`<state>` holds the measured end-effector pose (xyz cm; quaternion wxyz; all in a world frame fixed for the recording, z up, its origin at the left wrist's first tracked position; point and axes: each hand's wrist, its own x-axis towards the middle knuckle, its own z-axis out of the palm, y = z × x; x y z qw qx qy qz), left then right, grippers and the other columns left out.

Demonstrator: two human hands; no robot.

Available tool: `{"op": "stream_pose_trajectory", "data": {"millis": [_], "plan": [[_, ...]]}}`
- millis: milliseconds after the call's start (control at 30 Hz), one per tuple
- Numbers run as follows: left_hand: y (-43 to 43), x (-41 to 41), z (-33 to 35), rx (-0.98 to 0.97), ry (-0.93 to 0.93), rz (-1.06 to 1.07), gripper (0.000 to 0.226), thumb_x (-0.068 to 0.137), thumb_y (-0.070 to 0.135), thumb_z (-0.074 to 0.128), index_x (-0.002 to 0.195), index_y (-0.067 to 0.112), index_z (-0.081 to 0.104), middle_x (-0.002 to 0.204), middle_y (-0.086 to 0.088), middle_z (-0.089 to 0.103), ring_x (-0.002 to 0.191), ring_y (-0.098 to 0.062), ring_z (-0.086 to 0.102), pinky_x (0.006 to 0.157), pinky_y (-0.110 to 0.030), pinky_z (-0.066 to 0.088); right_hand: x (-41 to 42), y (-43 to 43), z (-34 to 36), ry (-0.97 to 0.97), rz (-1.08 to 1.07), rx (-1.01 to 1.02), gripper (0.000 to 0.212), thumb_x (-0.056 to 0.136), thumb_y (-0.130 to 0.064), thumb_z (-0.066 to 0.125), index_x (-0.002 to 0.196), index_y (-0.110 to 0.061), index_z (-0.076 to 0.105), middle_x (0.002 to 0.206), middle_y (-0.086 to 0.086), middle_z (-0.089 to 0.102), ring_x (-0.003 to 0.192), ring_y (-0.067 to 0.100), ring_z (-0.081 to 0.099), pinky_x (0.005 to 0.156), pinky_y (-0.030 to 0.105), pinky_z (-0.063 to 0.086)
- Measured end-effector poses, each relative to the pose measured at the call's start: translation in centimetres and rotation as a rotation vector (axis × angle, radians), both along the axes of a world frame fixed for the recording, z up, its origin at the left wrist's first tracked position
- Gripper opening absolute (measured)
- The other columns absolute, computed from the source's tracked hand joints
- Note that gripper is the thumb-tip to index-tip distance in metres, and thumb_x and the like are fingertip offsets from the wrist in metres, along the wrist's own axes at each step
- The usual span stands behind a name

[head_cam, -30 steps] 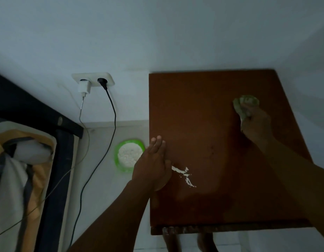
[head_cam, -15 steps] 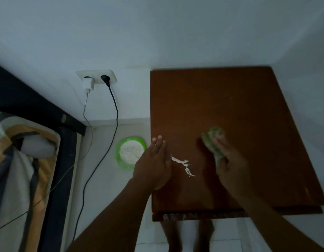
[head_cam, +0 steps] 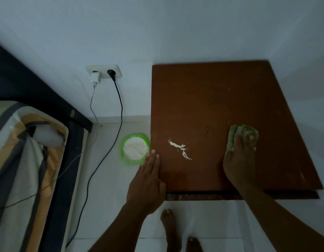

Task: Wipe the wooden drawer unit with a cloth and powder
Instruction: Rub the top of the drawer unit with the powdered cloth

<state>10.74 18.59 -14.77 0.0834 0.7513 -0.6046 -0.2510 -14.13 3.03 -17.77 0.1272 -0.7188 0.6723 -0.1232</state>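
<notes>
The brown top of the wooden drawer unit (head_cam: 212, 99) fills the middle right of the head view. A small streak of white powder (head_cam: 181, 149) lies on its near-left part. My right hand (head_cam: 239, 159) presses flat on a folded green cloth (head_cam: 234, 133) at the right side of the top. My left hand (head_cam: 148, 180) rests flat with fingers together against the unit's near-left edge, holding nothing. A green bowl of white powder (head_cam: 134, 150) sits on the floor just left of the unit.
A wall socket (head_cam: 103, 71) holds a white charger and a black plug, and their cables run down over the floor. A bed with striped bedding (head_cam: 26, 160) is at the left. My bare feet (head_cam: 174, 231) stand on the white floor below the unit.
My right hand with the cloth swept from the far right of the top down to the middle, then back to the right side. My left hand stayed at the left edge.
</notes>
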Motion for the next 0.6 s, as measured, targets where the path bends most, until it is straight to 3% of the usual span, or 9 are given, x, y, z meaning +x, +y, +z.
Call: {"op": "stream_pose_trajectory", "data": {"millis": [100,233,333,467,600], "plan": [[-0.2,-0.4,-0.1,-0.019,0.016,0.018,0.076,0.084,0.048,0.011,0.151,0.022,-0.013,0.159,0.004,-0.022,0.147,-0.008,-0.021,0.122,-0.029,0.006,3.0,2.4,-0.1,-0.113,0.046,-0.058,0.069,0.091,0.002,0.047,0.154,-0.007,0.021,0.162,0.016,0.018,0.151,0.033,0.01,0.12,0.056,0.019],[-0.2,0.1,-0.1,-0.018,0.004,-0.019,0.082,0.082,0.048,0.009,0.157,0.017,-0.003,0.161,0.004,-0.018,0.149,-0.01,-0.017,0.123,-0.029,0.01,7.7,5.4,-0.3,-0.287,0.178,-0.091,0.083,0.079,0.024,0.053,0.151,-0.01,0.032,0.16,0.012,0.028,0.15,0.03,0.018,0.122,0.049,0.019],[0.2,0.8,0.1,0.009,-0.018,-0.061,0.083,0.08,0.048,0.006,0.157,0.017,-0.004,0.162,0.004,-0.019,0.148,-0.009,-0.018,0.121,-0.029,0.01,7.4,5.5,0.7,-0.403,0.175,-0.135,0.064,0.086,0.018,0.055,0.143,-0.009,0.046,0.152,0.012,0.042,0.145,0.028,0.033,0.115,0.051,0.035],[1.5,1.3,0.1,-0.004,0.007,-0.119,0.08,0.084,0.046,0.011,0.158,0.015,0.001,0.164,0.001,-0.013,0.15,-0.012,-0.014,0.123,-0.032,0.014,3.2,4.8,1.1,-0.378,-0.258,-0.088,0.051,0.096,0.002,0.045,0.145,-0.012,0.043,0.153,0.015,0.041,0.145,0.033,0.032,0.115,0.053,0.034],[1.4,2.6,0.5,0.017,0.01,-0.171,0.084,0.08,0.047,0.004,0.158,0.016,0.001,0.164,0.003,-0.014,0.15,-0.01,-0.014,0.124,-0.032,0.012,7.1,7.3,0.2,-0.225,-0.244,-0.16,0.063,0.085,0.012,0.045,0.146,-0.003,0.038,0.151,0.025,0.039,0.145,0.041,0.028,0.115,0.059,0.03]]}}
